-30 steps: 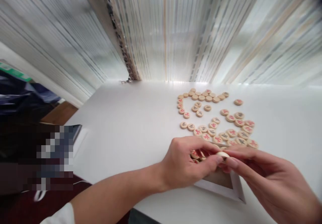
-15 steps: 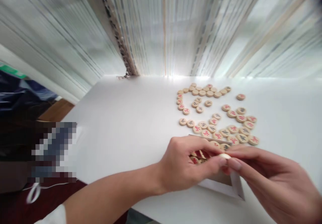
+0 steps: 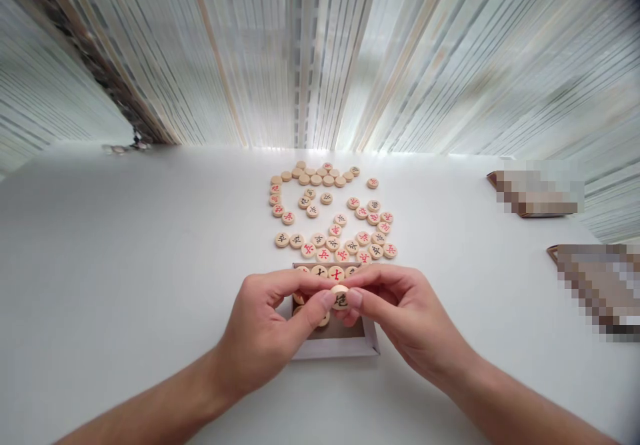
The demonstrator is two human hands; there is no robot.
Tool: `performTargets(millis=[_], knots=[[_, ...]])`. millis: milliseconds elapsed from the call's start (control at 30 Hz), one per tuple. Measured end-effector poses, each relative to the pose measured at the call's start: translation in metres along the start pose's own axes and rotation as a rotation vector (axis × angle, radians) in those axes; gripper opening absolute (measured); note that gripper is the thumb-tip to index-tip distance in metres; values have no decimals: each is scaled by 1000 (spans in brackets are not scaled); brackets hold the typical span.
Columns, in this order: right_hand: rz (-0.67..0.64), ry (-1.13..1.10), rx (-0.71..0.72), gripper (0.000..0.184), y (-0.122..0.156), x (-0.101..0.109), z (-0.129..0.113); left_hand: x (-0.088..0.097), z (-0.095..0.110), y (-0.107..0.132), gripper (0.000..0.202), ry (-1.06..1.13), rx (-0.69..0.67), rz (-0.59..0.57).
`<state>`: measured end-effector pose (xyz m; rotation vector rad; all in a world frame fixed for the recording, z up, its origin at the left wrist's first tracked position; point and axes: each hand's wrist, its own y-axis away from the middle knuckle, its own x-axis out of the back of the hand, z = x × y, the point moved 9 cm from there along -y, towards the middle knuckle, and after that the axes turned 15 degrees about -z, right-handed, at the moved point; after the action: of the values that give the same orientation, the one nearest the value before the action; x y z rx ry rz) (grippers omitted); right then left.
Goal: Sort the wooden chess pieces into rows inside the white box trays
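Note:
Between the fingertips of both hands is a round wooden Chinese chess piece [image 3: 341, 298], tilted so its dark character faces me. My left hand [image 3: 280, 325] pinches its left side; my right hand [image 3: 407, 318] pinches the right side. Just beneath them lies a shallow open box [image 3: 330, 350] with a pale rim. Several pieces stand in its back row, among them a red-marked piece [image 3: 337, 274]. More pieces in the box are partly hidden by my left hand. Bare brown bottom shows at the box's front right.
Many loose pieces lie behind the box, some face down in a row [image 3: 316, 180], others showing red or black characters. Two blurred-out objects stand at the right of the white table [image 3: 175, 245]. A striped curtain [image 3: 320, 58] hangs along the back edge.
My view has swung to the right, so the box and hands now appear nearer the middle. The held piece has tipped and its dark character now shows. Both hands still grip it.

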<state>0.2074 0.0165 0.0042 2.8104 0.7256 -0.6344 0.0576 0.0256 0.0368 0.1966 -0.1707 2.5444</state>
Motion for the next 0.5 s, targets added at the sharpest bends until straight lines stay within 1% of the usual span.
performTargets(millis=[100, 167, 267, 400, 500], knots=[[16, 3, -4, 15, 0, -1, -1, -2, 3, -1, 16, 5, -6, -11], [32, 4, -14, 19, 0, -2, -1, -2, 7, -1, 15, -32, -31, -9], [41, 2, -21, 20, 0, -2, -1, -3, 13, -1, 17, -88, -66, -3], [28, -17, -16, 16, 0, 0, 0, -4, 9, -1, 18, -55, -48, 0], [13, -45, -30, 15, 2, 1, 3, -2, 2, -1, 18, 44, -11, 19]])
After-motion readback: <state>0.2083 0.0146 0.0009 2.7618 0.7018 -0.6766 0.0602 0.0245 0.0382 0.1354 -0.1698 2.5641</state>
